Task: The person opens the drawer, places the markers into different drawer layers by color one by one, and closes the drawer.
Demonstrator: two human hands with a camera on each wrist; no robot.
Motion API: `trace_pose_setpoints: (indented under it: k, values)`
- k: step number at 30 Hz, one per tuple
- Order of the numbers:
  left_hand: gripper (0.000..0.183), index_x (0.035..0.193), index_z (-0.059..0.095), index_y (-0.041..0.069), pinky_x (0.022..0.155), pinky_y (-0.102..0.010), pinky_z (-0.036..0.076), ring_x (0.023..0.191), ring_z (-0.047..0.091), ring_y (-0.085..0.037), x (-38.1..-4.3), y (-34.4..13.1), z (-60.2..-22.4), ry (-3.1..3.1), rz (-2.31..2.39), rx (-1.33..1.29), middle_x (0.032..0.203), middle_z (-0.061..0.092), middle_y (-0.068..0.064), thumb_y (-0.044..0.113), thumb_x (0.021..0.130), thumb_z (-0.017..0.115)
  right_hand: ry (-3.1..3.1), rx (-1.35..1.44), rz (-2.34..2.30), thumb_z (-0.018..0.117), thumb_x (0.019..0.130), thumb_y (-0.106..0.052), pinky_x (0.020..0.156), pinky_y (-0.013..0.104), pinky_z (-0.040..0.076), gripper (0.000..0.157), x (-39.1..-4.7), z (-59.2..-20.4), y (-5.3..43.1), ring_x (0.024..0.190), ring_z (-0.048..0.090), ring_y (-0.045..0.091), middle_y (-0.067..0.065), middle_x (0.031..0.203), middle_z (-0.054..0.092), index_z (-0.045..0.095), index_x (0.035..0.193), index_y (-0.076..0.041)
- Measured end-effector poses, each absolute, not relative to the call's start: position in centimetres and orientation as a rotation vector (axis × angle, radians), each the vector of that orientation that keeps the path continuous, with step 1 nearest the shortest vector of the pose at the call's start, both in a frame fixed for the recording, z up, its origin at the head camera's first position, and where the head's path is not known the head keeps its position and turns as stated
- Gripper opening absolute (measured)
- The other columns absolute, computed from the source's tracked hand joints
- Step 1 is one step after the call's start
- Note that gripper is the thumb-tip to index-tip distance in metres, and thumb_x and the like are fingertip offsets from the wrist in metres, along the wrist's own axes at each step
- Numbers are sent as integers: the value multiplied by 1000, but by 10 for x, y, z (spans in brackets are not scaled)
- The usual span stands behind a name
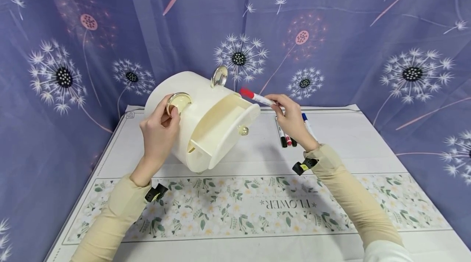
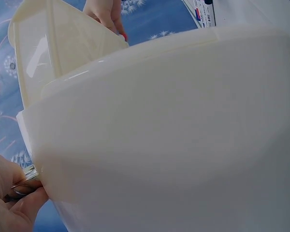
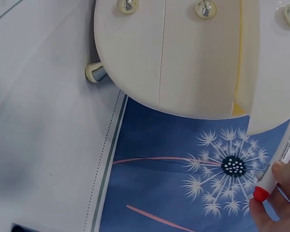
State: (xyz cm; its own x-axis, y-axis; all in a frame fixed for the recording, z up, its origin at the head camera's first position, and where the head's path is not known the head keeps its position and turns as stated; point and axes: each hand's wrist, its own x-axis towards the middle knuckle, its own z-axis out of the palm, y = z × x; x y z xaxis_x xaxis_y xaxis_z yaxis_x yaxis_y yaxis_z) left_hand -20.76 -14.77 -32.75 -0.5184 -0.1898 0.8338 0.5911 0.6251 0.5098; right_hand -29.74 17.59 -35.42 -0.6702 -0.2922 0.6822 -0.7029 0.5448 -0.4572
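Observation:
A cream storage box (image 1: pixel 176 86) with a rounded body stands tilted on the table, its top drawer (image 1: pixel 233 143) pulled partly out. Two shiny ring-shaped ears (image 1: pixel 220 76) rise from its top. My left hand (image 1: pixel 159 131) pinches the nearer ear, thumb and fingers around the ring. In my right hand (image 1: pixel 292 121) is a white marker (image 1: pixel 259 97) with a red cap, its red end pointing toward the drawer's far corner. The right wrist view shows the marker (image 3: pixel 280 159) beside the drawer front and round knobs (image 3: pixel 205 8) on the drawers.
Several markers (image 1: pixel 282 134) lie on the table behind and below my right hand, one with a blue cap (image 1: pixel 304 117). A floral printed strip (image 1: pixel 220 209) runs across the white tablecloth. A purple dandelion curtain (image 1: pixel 331 16) hangs at the back and sides.

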Motion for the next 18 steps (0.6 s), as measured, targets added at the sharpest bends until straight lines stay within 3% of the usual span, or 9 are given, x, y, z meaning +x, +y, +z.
trace_pose_setpoints:
  k: [5, 11, 18]
  values:
    - [33, 117, 61, 2, 67, -2, 44, 72, 69, -29, -208, -147, -327, -1879, -1017, -312, 89, 69, -23, 3, 85, 54, -2271, 858, 923, 46, 89, 8, 63, 29, 37, 35, -299, -348, 174, 76, 49, 16, 9, 111, 62, 62, 115, -11]
    - [32, 117, 62, 3, 67, -2, 44, 72, 69, -29, -208, -147, -327, -1866, -1029, -311, 89, 69, -22, 2, 86, 53, -2232, 1009, 798, 43, 83, 18, 85, 35, 45, 46, -300, -336, 170, 106, 51, 23, 9, 113, 59, 61, 116, -9]
    - [33, 118, 61, 3, 67, -2, 44, 74, 69, -28, -208, -147, -328, -1873, -1003, -321, 93, 69, -22, 3, 86, 53, -2185, 1168, 590, 39, 75, 27, 96, 34, 41, 54, -301, -330, 163, 110, 49, 25, 12, 113, 57, 63, 109, -7]
